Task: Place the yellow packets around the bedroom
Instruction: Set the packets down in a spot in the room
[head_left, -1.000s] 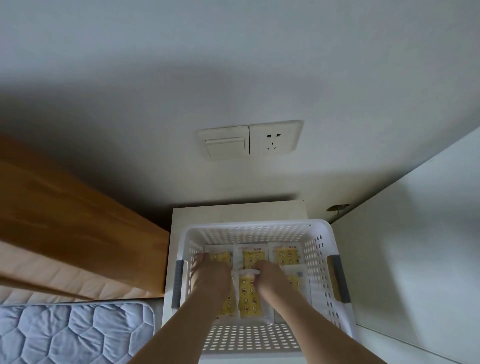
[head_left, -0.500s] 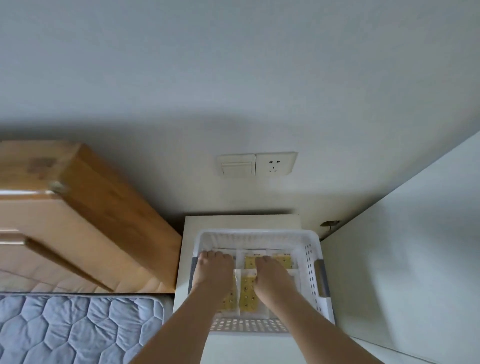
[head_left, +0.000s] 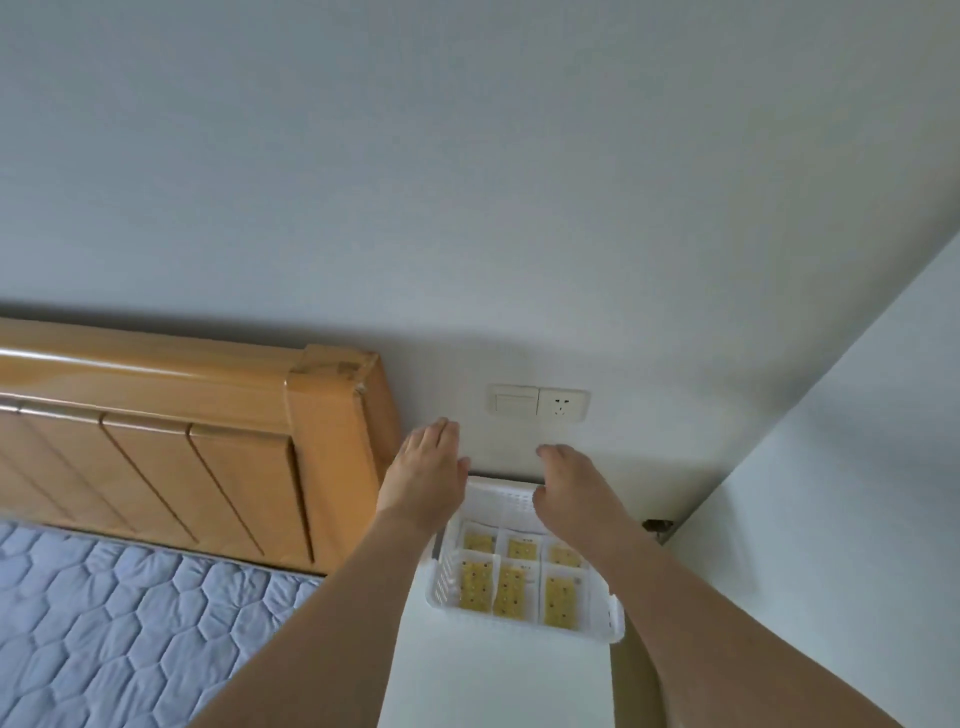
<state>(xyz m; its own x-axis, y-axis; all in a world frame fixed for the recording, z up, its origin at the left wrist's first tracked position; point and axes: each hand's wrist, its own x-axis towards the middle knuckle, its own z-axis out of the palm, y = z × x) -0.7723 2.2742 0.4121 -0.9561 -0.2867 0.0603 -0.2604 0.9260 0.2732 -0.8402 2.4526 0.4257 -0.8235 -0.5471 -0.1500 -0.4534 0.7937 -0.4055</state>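
Currently both hands, left hand (head_left: 428, 478) and right hand (head_left: 571, 488), hover empty with fingers spread above the basket (head_left: 524, 626); yellow packets (head_left: 511, 590) lie below, lengthwise toward the wall.

This is a bedroom in a home. A bed fills the left side, with a glossy wooden headboard (head_left: 171, 447) of vertical panels set against a plain pale wall (head_left: 467, 182), and a blue quilted mattress (head_left: 130, 623) below it. A domestic light switch and power socket (head_left: 537, 402) sit low on the wall beside the headboard, above a small white bedside table (head_left: 493, 680).
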